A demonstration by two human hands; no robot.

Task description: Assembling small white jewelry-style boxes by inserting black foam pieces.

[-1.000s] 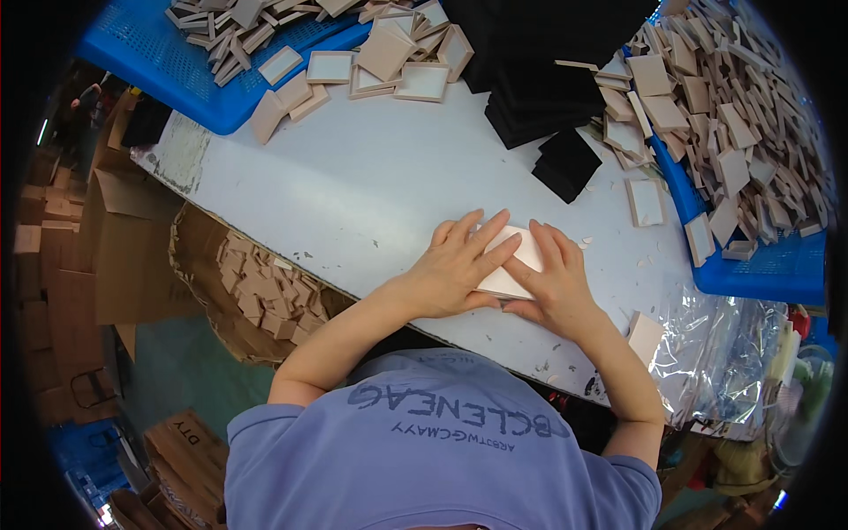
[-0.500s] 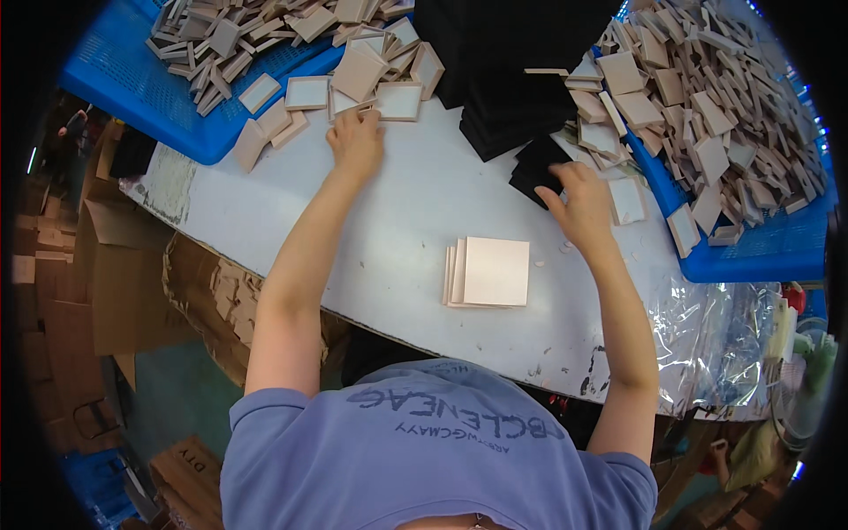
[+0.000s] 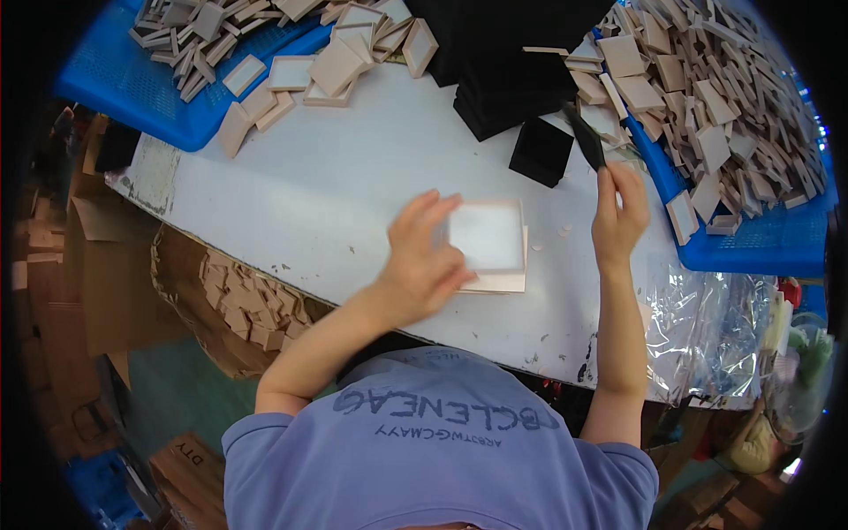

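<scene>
My left hand (image 3: 424, 256), a little blurred, is at the left edge of a shallow open box (image 3: 490, 237) with a white inside and pale pinkish rim. Its fingers are spread apart, and whether they touch the rim is unclear. That box rests on a small stack of pale square box pieces (image 3: 499, 283) near the table's front. Off to the right, my right hand (image 3: 621, 216) pinches a thin black square pad (image 3: 585, 137), seen nearly edge-on. Behind it, a small pile of black pads (image 3: 541, 152) lies on the table.
Taller black stacks (image 3: 512, 84) stand at the back. Blue baskets (image 3: 190, 128) heaped with pale box pieces flank the white table (image 3: 309, 203); the right heap (image 3: 707, 115) is larger. Clear plastic bags (image 3: 698, 336) lie at the right, and a carton of pieces (image 3: 247, 296) sits below the left edge.
My left hand has come from the loose boxes at the back to the stack, where a white-lined box now lies on top. The right hand has lifted a black pad off the small pile.
</scene>
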